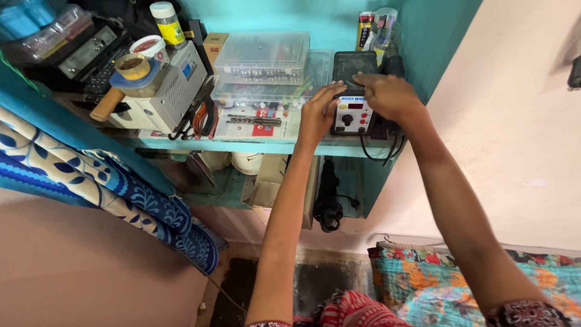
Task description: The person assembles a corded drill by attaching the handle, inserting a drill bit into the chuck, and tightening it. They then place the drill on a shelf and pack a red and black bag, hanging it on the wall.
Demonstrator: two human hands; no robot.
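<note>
Brightness: even, soft daylight, fairly bright on the pink wall at right.
Source: seems to come from the right and from behind the camera; no lamp in view.
Shadows: deep under the shelf, where the lower niche is dim; dark patch on the floor between the arms.
Glare: pale sheen on the clear boxes and on the white tub.
Focus: centre sharp; the patterned cloth at left and the quilt at bottom are slightly soft.
Distortion: wide-angle stretch, with the arms splayed toward the lower corners and the shelf line tilting.
Motion blur: none seen on either hand.
</note>
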